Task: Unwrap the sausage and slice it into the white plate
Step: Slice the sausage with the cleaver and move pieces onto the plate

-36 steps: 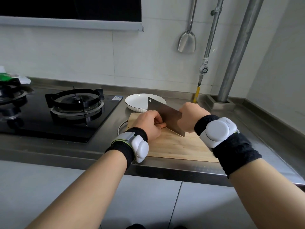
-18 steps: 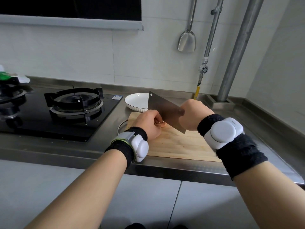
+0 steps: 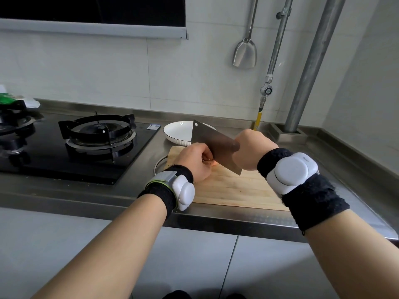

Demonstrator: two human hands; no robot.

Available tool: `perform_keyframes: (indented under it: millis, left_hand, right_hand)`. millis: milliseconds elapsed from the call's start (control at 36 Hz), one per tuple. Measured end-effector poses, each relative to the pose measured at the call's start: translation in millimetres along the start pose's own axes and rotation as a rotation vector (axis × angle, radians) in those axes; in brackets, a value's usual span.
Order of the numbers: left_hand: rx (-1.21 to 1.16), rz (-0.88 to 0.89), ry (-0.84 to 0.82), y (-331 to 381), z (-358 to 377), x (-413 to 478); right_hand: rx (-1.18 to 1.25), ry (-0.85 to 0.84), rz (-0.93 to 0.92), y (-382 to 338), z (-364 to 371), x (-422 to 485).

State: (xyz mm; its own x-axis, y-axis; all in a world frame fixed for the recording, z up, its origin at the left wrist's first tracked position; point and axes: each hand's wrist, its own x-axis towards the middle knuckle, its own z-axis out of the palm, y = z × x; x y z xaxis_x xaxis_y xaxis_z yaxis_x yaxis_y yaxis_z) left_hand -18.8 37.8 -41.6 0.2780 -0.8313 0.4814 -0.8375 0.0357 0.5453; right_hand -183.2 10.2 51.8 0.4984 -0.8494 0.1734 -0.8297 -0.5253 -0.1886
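Observation:
My right hand [image 3: 251, 151] grips a steel cleaver [image 3: 212, 143] by its hidden handle, blade tilted over the wooden cutting board [image 3: 233, 188]. My left hand [image 3: 195, 160] is curled over the sausage [image 3: 212, 162] on the board, and only a small pinkish end shows beside the blade. The blade's lower edge sits right against my left fingers. Just behind the board stands the empty white plate [image 3: 179, 132], partly hidden by the cleaver.
A black gas hob [image 3: 97, 134] with pan supports lies to the left of the board. Behind, a metal spatula [image 3: 245, 52] hangs on the tiled wall beside pipes [image 3: 306, 67]. The steel counter's front edge [image 3: 226, 221] runs below the board.
The cleaver and my right hand have risen slightly and shifted a little right. My left hand stays curled on the sausage in the same place.

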Motion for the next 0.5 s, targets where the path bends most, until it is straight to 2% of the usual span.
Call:
perform_keyframes:
  millis: [500]
  left_hand:
    - [0.011, 0.0, -0.022, 2.6, -3.4, -1.2]
  right_hand:
    - [-0.021, -0.031, 0.023, -1.0, 7.8, 6.6]
